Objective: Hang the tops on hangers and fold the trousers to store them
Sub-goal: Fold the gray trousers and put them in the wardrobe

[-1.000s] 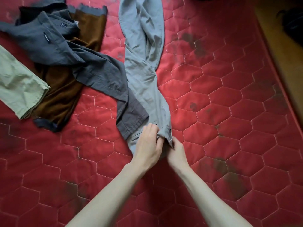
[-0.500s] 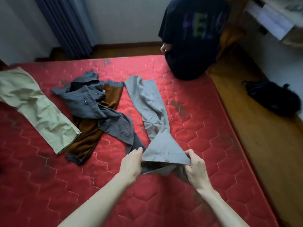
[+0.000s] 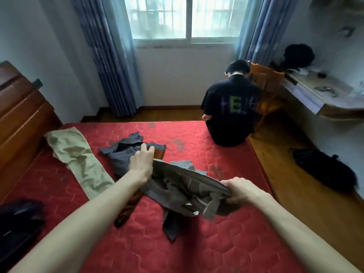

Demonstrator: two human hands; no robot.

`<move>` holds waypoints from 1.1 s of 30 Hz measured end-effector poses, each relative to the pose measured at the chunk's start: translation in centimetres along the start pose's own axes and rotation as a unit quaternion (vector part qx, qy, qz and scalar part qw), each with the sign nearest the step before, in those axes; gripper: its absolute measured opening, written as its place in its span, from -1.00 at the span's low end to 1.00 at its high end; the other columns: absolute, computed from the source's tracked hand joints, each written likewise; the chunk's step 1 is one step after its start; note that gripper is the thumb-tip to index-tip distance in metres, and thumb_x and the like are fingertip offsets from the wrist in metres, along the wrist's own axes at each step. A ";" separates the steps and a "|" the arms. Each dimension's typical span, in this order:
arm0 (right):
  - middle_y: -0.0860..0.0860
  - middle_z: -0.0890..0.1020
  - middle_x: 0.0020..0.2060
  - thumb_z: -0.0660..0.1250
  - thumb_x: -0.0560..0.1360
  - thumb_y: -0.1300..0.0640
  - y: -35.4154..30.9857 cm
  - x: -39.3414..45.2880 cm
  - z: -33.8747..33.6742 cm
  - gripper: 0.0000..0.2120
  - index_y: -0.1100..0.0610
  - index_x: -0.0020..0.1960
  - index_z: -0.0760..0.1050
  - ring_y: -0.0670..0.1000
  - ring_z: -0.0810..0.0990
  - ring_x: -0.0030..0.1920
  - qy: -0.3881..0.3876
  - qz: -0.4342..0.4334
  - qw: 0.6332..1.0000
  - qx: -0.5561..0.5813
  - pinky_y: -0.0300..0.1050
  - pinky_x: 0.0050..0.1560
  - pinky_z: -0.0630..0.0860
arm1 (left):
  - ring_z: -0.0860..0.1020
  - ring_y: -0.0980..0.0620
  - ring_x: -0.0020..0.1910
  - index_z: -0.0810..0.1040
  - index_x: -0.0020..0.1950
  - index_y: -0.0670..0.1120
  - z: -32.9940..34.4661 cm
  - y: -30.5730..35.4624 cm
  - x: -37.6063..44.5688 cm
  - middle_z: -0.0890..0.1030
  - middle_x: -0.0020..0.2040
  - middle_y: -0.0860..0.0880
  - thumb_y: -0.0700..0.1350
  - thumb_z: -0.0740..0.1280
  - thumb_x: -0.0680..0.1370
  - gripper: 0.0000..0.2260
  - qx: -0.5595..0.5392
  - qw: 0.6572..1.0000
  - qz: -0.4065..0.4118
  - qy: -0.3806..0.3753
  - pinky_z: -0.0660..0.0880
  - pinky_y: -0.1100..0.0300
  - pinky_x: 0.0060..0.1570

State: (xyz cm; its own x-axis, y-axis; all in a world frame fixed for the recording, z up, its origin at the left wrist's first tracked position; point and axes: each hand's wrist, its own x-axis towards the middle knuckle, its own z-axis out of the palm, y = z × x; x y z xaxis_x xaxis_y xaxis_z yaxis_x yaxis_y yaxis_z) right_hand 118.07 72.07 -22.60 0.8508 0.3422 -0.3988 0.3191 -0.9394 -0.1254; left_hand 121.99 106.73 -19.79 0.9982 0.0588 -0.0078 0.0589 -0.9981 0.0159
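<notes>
Head view: left hand (image 3: 140, 164) and right hand (image 3: 239, 191) are gripping the grey trousers (image 3: 183, 192) by the waistband; khaki trousers (image 3: 78, 162) are lying unfolded, nothing hung.

Red quilted mattress (image 3: 197, 243), khaki trousers (image 3: 82, 164), dark grey top (image 3: 122, 154), brown garment (image 3: 128, 209)

Barred window (image 3: 186, 16), blue curtains (image 3: 106, 56)

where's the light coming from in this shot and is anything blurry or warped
Head view: daylight enters through the window and glares there; the room below is dim. The wide lens bows the curtains and edges. The hands' grey trousers look slightly motion-soft.
</notes>
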 end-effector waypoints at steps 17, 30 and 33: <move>-0.11 0.69 -0.01 0.47 0.25 -0.48 -4.7 -1.0 -15.0 -0.28 -0.13 0.27 0.47 -0.01 0.69 0.01 0.123 -0.136 0.983 0.010 0.01 0.03 0.60 | 0.57 -0.21 -0.01 0.49 0.02 -0.12 -5.6 -8.8 0.2 0.59 -0.10 -0.13 -0.40 0.21 0.50 -0.77 -0.396 0.895 -0.165 0.121 0.39 0.07 -0.06; -0.11 0.47 0.17 0.49 0.25 -0.37 -5.7 -2.4 -21.7 0.13 -0.11 0.63 -0.04 0.08 0.68 -0.03 0.177 -0.203 0.927 -0.261 -0.03 -0.22 0.52 | 0.59 -0.24 -0.05 0.54 -0.06 -0.09 -18.2 -12.6 1.8 0.64 -0.07 -0.13 -0.33 0.18 0.52 -0.79 -0.172 0.972 0.075 0.140 0.50 -0.07 -0.01; -0.06 0.63 0.19 0.37 0.47 -0.28 -6.7 -3.3 -25.9 -0.35 -0.14 0.46 0.22 0.14 0.69 0.07 0.220 -0.204 0.938 -0.173 0.00 -0.13 0.50 | 0.59 -0.32 -0.02 0.50 -0.10 -0.09 -20.9 -13.4 2.1 0.66 -0.06 -0.21 -0.31 0.18 0.55 -0.83 -0.149 0.976 0.057 0.150 0.48 -0.06 -0.04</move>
State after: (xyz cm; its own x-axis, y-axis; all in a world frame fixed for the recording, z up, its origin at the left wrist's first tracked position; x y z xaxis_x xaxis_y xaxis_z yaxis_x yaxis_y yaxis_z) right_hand 123.99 77.80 3.09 0.6941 0.7187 0.0422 0.7071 -0.6916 0.1477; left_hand 123.40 120.55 0.85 0.9531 -0.0049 0.3026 -0.0971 -0.9519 0.2906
